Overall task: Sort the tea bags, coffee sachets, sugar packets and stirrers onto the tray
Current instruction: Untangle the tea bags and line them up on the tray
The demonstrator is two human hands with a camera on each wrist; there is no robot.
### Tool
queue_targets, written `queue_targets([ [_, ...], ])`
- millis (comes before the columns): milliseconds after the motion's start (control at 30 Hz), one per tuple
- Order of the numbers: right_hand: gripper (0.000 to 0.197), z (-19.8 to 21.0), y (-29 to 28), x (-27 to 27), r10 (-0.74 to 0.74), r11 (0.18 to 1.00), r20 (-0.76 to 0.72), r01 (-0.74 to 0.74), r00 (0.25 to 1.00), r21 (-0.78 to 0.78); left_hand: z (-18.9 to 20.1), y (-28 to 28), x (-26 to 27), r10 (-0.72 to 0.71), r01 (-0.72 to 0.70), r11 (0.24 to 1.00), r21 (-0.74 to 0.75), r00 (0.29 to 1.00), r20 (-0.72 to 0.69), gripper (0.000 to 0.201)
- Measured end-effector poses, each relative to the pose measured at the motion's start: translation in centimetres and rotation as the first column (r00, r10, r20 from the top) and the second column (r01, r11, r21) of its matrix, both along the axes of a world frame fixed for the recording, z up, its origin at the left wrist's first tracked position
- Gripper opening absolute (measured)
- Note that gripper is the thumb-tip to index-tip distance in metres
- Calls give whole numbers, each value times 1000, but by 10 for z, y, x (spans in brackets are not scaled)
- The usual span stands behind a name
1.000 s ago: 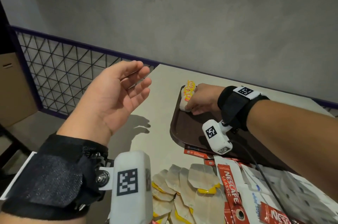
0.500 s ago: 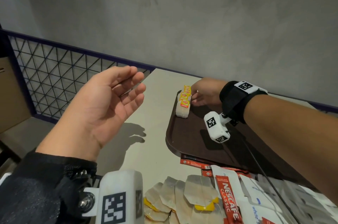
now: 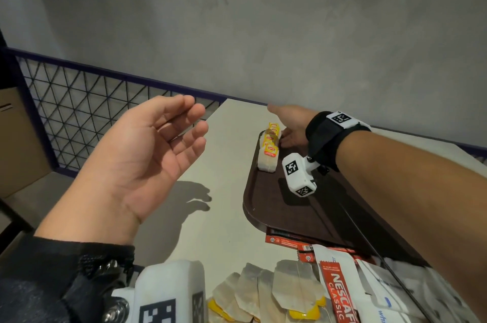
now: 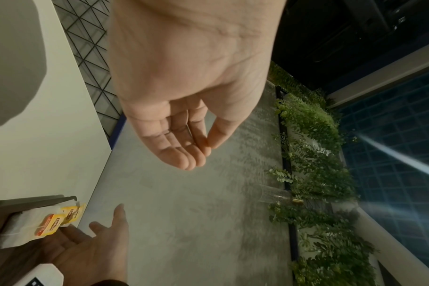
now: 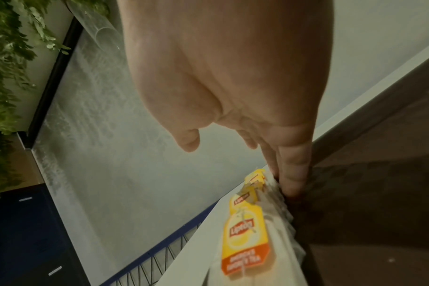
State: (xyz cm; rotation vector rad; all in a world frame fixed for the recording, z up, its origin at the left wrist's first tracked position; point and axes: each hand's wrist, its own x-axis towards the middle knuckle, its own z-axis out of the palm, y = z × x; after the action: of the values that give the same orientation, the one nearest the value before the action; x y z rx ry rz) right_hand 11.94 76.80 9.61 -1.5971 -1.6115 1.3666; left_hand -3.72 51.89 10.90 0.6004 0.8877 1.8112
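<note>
Along the tray's [image 3: 253,191] far left edge stood the tea bags [image 3: 268,151], touched by right hand [image 3: 290,125] with straight fingers [image 5: 294,170], seen only from the wrist. Held left hand [image 3: 147,154] aloft, relaxed, empty.

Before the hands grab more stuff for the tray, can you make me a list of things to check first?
1. Left hand has nothing in it: ok, palm up in the air, fingers relaxed.
2. Right hand has let go: ok, straight fingers only touch the side of the tea bag row.
3. Tea bag row sits on the tray: ok, lined along its left edge.
4. Room left on the tray: ok, most of it is bare.
5. More tea bags and coffee sachets waiting on the table: ok, near edge.
6. Stirrers ready: cannot tell, none in sight.
</note>
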Motion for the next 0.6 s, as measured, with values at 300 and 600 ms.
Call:
queue_targets([
  [300, 61, 26, -24, 17, 74, 992, 93, -83, 993, 97, 3, -1, 1, -5, 4, 1000, -23, 1000, -27, 18],
  [600, 37, 56, -209, 72, 561, 664, 592, -742, 579, 96, 5, -7, 5, -28, 28, 999, -15, 1000, 0, 16],
])
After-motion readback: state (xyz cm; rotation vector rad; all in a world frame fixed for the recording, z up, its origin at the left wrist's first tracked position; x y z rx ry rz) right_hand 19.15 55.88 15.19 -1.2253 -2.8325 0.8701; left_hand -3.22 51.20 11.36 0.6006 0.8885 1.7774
